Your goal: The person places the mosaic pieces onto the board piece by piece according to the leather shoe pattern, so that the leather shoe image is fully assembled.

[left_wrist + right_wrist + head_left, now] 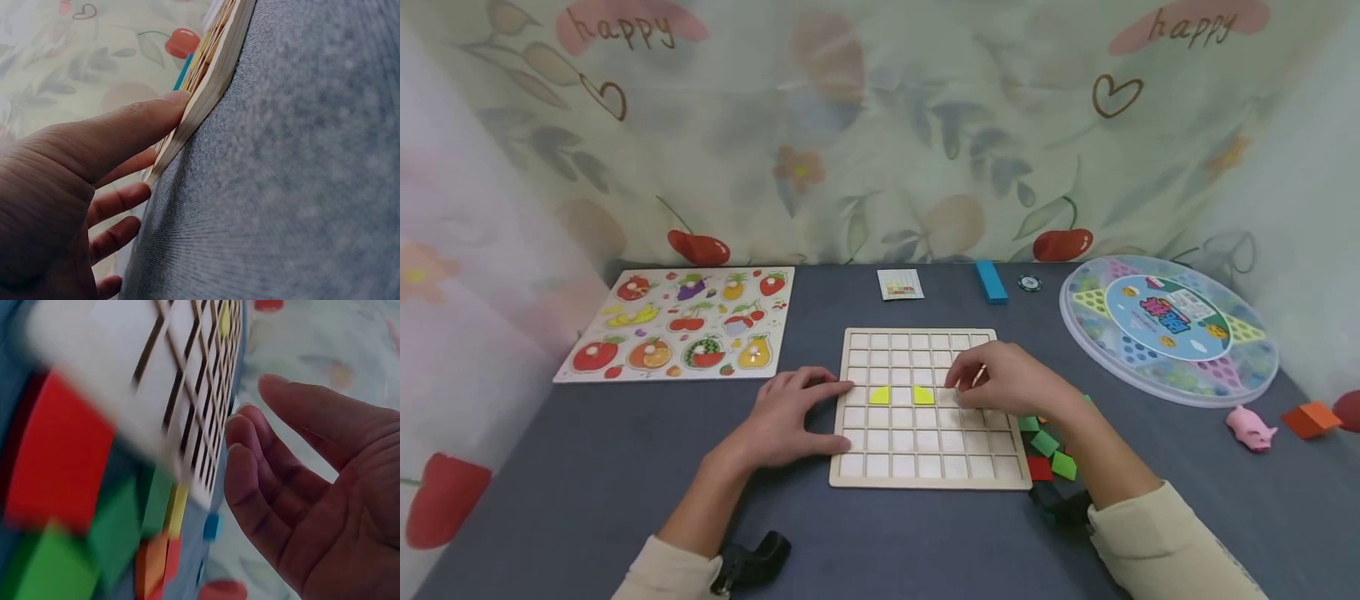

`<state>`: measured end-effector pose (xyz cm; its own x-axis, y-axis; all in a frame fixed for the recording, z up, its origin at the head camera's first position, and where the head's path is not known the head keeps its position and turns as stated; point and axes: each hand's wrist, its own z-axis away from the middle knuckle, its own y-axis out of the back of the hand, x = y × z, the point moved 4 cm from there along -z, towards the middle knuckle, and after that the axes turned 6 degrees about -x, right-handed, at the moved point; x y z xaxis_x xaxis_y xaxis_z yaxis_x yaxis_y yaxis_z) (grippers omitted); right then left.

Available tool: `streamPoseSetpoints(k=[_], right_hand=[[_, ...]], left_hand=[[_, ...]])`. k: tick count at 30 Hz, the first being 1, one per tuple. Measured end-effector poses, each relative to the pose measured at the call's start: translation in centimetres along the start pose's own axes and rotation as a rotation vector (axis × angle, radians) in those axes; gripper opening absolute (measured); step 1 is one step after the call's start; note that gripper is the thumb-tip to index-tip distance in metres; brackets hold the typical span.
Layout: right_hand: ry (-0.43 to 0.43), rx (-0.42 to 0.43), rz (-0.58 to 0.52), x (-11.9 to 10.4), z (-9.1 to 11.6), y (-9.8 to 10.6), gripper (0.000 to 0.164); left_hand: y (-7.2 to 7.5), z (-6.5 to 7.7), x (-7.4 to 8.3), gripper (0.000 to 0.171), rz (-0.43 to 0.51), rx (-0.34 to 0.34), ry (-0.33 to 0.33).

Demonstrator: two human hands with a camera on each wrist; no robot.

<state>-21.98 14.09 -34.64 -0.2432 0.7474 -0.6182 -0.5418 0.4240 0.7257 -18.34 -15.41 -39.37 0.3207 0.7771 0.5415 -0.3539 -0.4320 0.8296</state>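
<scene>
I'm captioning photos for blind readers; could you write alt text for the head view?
A person's left hand touches the left edge of a wooden grid bearing two yellow tiles, while the right hand hovers over its right side. Colored blocks lie beside it; a fruit puzzle and round game board sit farther back.

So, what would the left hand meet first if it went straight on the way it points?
The wooden grid board, at once: the left hand appears to be touching its left edge.
</scene>
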Motion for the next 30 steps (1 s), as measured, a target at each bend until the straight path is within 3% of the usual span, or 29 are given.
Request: streamPoseSetpoints(k=[6, 12, 20, 25, 30], right_hand=[[-0.053, 0.015, 0.015, 3.4, 3.3, 2.1, 0.019], [-0.101, 0.035, 0.13, 5.5, 3.9, 2.6, 0.027], [-0.09, 0.018, 0.191, 5.9, 2.9, 2.0, 0.018], [-0.107, 0.01, 0.125, 5.9, 2.6, 2.2, 0.017], [-0.075, 0.073, 0.077, 4.8, 2.6, 3.4, 0.013]], left_hand=[[0.3, 0.2, 0.0, 0.073, -0.002, 0.002, 0.003], [0.2, 0.2, 0.1, 0.073, -0.005, 0.005, -0.001], [-0.3, 0.2, 0.1, 0.073, 0.007, -0.002, -0.009], [-0.4, 0.1, 0.1, 0.072, 0.012, -0.001, -0.012], [-0.2, 0.0, 0.1, 0.073, 0.01, 0.001, -0.003]])
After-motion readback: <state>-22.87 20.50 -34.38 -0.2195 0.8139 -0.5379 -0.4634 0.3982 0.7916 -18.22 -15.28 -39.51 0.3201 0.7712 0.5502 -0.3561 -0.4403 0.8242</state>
